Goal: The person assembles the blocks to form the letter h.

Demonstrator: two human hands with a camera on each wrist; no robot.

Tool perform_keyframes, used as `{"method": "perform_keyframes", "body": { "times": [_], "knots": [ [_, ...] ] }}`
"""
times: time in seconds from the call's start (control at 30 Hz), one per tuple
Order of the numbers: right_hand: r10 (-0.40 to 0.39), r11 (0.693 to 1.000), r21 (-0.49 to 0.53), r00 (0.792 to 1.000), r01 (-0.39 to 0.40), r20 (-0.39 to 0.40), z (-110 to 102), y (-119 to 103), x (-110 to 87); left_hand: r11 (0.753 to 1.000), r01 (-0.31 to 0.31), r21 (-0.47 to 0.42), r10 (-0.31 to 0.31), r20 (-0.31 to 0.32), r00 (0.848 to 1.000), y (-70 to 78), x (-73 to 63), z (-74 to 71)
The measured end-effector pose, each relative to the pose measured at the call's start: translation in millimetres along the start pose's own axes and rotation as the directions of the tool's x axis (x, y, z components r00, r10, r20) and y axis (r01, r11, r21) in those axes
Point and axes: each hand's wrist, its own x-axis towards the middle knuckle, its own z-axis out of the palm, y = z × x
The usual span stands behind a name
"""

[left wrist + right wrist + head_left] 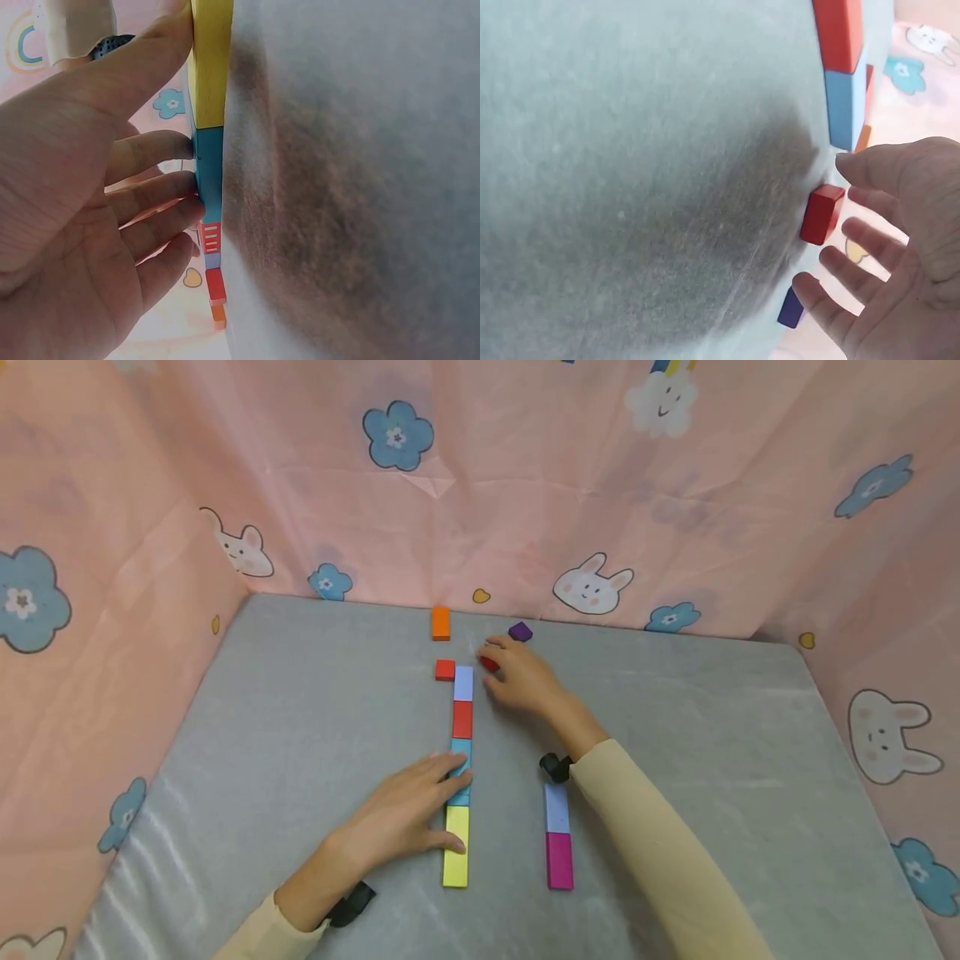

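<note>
A row of blocks runs away from the person: yellow (456, 868), blue (462, 795), red (462, 720) and light blue (463, 683). My left hand (397, 814) rests along it, fingertips on the blue block and thumb at the yellow one. Past the row's far end, my right hand (528, 677) reaches over a small red block (823, 214). In the right wrist view its thumb and loosely bent fingers are spread around that block, with gaps showing. A dark purple block (521, 632) lies just beyond the right fingers.
Beside the row's far end sits another red block (445, 670), with an orange block (441, 624) farther back. Below the right wrist, a light blue block (557, 808) and a magenta block (559, 862) lie end to end. Pink printed cloth (495, 527) walls the grey table (315, 693).
</note>
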Motion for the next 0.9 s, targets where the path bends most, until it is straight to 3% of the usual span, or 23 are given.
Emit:
{"method": "perform_keyframes", "body": {
  "times": [0.17, 0.33, 0.67, 0.9],
  "knots": [
    [-0.021, 1.0, -0.02, 1.0, 0.022, 0.015, -0.4, 1.1, 4.2, 1.0, 0.004, -0.002, -0.004, 0.005, 1.0, -0.4, 0.0, -0.2],
    [0.006, 0.999, -0.04, 1.0, -0.005, 0.024, 0.2, 0.7, 4.7, 1.0, 0.007, -0.004, -0.007, 0.007, 1.0, -0.4, -0.1, 0.2],
    [0.014, 0.994, -0.107, 0.999, -0.018, -0.035, -1.7, 4.5, 0.1, 1.0, 0.011, -0.01, -0.011, 0.005, 1.0, -0.7, 0.1, 0.7],
    [0.001, 0.991, -0.132, 0.999, -0.005, -0.033, -1.5, 7.6, -3.0, 1.0, -0.002, -0.001, 0.002, -0.011, 1.0, -0.9, 0.1, 0.7]
  ]
}}
